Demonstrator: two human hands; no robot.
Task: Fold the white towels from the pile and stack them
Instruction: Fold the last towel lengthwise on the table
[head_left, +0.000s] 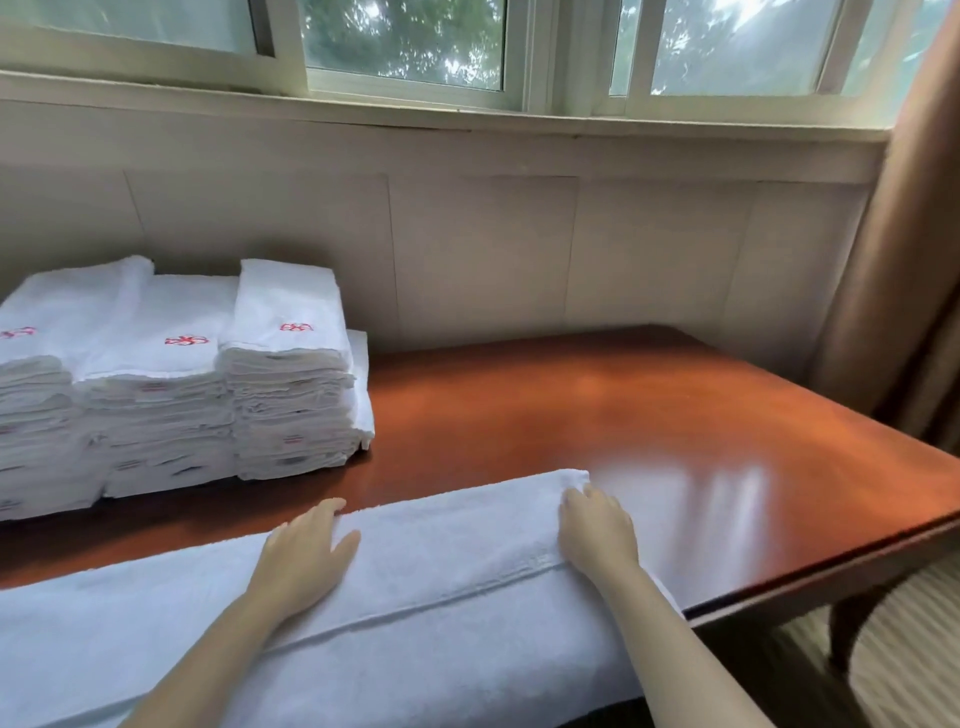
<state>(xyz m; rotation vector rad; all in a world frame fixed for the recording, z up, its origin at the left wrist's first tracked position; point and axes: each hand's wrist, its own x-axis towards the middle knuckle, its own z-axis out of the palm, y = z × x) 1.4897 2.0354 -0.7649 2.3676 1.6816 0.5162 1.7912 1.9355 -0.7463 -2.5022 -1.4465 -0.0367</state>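
A long white towel (447, 566) lies folded lengthwise along the near edge of the wooden table (649, 415). My left hand (304, 553) rests flat on the towel's far edge near its middle, fingers straight. My right hand (597, 530) lies on the towel's right end, fingertips at its far right corner. At the back left stand three stacks of folded white towels (182, 395) with red embroidered logos on top, side by side.
The table meets a panelled wall (519, 249) under a window. A brown curtain (904, 260) hangs at the right. The table's right edge and a curved leg (852, 623) show above striped carpet.
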